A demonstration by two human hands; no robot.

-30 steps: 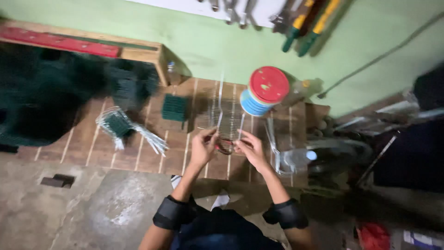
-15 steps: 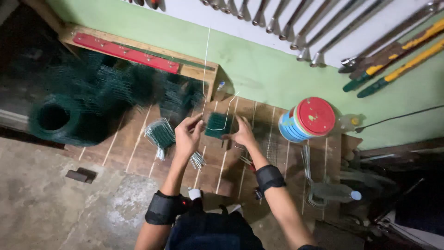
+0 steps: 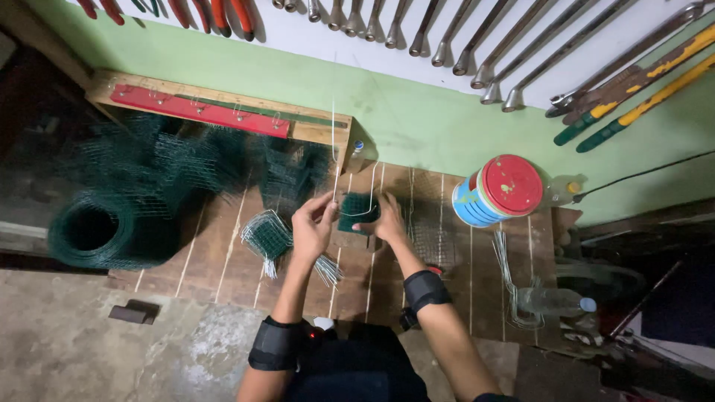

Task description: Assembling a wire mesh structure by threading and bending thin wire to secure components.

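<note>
The left hand [image 3: 313,223] was raised over the wooden board [image 3: 223,260], fingers pinched closed on a thin wire [image 3: 333,160] that ran straight up from the fingertips toward the green wall [image 3: 417,123]. The right hand [image 3: 386,219] was just beside it, fingers curled closed around the edge of a small green mesh block [image 3: 357,212], which sat between the two hands above the middle of the board. A loop of the wire curved under that block between the hands. Both wrists carried black bands. To the left of the left hand, a bundle of cut mesh pieces [image 3: 268,237] lay on the board, with bare wire ends fanned out below it. Further left, a roll of green mesh [image 3: 97,231] lay on its side at the board's edge, with loose mesh [image 3: 186,160] heaped behind it. A red bar [image 3: 201,112] was fixed to a wooden rail above the heap. To the right of the right hand, well apart, a tin [image 3: 497,190] with a red lid stood tilted near the wall. A clear bottle [image 3: 555,301] lay at the lower right beside bent wire lengths [image 3: 506,275]. Tools [image 3: 477,45] hung in a row on the wall. A dark block [image 3: 134,311] lay on the concrete floor [image 3: 67,350].
</note>
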